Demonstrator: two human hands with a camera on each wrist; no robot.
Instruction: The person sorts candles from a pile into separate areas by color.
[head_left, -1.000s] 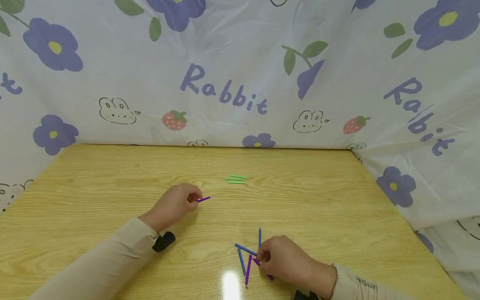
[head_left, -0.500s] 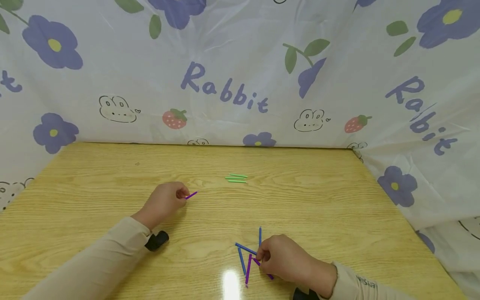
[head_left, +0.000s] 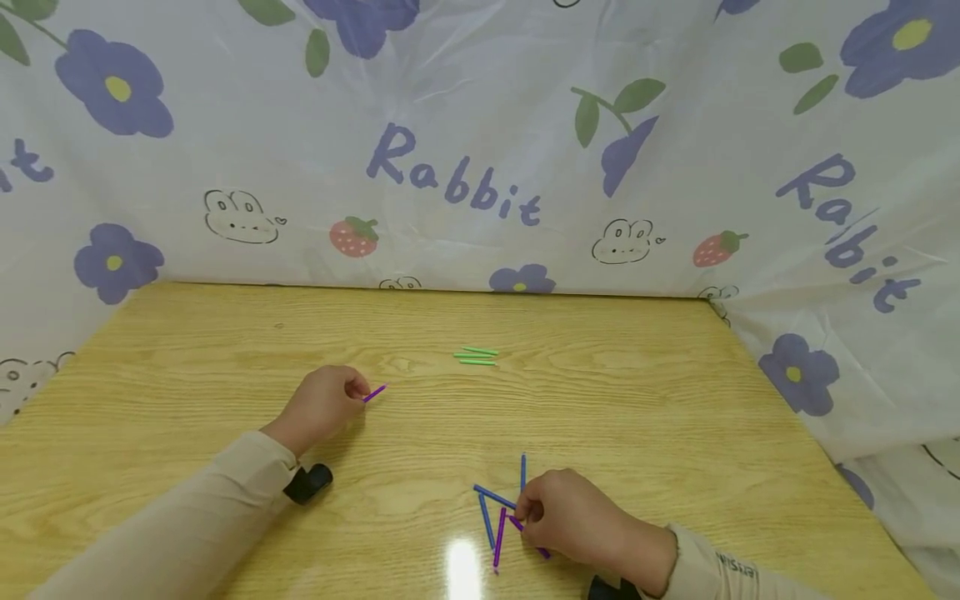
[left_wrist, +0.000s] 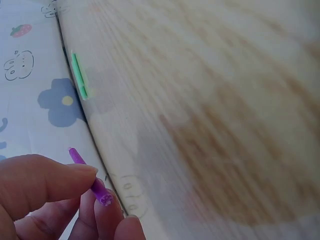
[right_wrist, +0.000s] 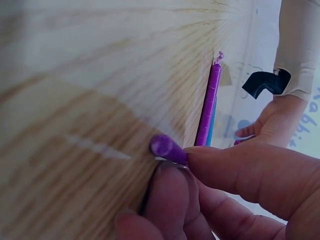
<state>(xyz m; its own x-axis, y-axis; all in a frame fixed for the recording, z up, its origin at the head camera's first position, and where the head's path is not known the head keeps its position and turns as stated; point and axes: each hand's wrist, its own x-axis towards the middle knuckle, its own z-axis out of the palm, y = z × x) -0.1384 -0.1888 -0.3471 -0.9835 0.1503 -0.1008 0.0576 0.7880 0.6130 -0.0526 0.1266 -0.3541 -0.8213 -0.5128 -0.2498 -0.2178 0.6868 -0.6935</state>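
Observation:
My left hand (head_left: pixel 318 408) is raised over the left-middle of the table, pinching a thin purple stick (left_wrist: pixel 76 156) between thumb and fingers. Lower right, the right hand (head_left: pixel 573 517) pinches a second purple stick (right_wrist: pixel 167 148) close over the wood; its other end (head_left: pixel 542 551) shows below the fingers in the head view. Beside that hand lies another purple stick (head_left: pixel 499 537), slanted, with a ragged tip in the right wrist view. Three blue sticks adjoin it: one upright in view (head_left: pixel 523 471), one slanting to the fingers (head_left: pixel 492 497), one leaning left (head_left: pixel 487 521).
Three green sticks (head_left: pixel 477 356) lie side by side farther back on the wooden table (head_left: pixel 637 375). A white printed cloth (head_left: pixel 465 100) hangs behind and along the sides. Black wrist cameras (head_left: pixel 309 483) sit under the cuffs, and a bright glare spot marks the front.
My left hand has drawn back to the left with its purple stick, away from the green sticks. The right hand and the sticks around it stay put.

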